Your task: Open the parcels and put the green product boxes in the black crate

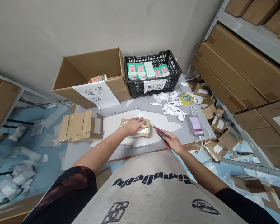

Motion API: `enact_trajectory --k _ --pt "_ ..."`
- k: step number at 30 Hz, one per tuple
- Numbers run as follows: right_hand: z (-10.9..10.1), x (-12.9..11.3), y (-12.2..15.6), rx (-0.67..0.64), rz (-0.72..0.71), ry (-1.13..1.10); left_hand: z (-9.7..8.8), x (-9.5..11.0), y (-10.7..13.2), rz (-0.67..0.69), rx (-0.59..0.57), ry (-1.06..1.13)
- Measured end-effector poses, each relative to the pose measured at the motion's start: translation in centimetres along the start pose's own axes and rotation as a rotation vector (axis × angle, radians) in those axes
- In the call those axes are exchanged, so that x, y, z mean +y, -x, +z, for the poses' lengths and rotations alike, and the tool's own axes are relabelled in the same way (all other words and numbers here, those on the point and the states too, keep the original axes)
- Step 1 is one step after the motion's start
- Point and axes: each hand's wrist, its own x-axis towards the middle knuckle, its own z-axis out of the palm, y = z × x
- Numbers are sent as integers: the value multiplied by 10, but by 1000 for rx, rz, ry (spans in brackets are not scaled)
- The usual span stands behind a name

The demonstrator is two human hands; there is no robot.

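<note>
My left hand (134, 125) lies flat on top of a small taped cardboard parcel (144, 130) in the middle of the grey table (130, 109), fingers stretched over it. Just to its right, my right hand (173, 142) is closed round a red and black utility knife (160, 134), whose tip points toward the parcel's right end. The parcel rests on a white sheet (112, 124).
A larger taped carton (80, 126) lies to the left. At the back stand an open cardboard box (91, 74) with a paper sign and a black crate (154, 74) of pink and green packs. Crumpled paper (172, 105), a tape roll (186, 99) and a phone (196, 124) lie right.
</note>
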Motion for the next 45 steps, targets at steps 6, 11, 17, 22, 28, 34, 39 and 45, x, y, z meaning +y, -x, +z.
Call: enact_trajectory --k 6,11,17,22,28,34,39,45 --pt "9 2 -8 117 -166 28 0 -13 18 -402 -29 -2" --pt "53 -1 -29 49 -302 -40 -2 -32 27 -926 -101 250" --pt "89 -8 -48 -55 -296 -103 9 -26 49 -1057 -39 502" --pt "71 -8 -36 -77 -269 82 1 -9 73 -660 107 196" --pt "54 -2 -7 -185 -460 548 -3 -4 84 -73 30 38" --pt "63 -1 1 -93 -571 930 3 -4 75 18 125 5" --pt "68 -4 -3 -110 -589 988 3 -6 75 47 135 48" --pt "65 -8 -4 -106 -591 1038 2 -7 70 49 130 24"
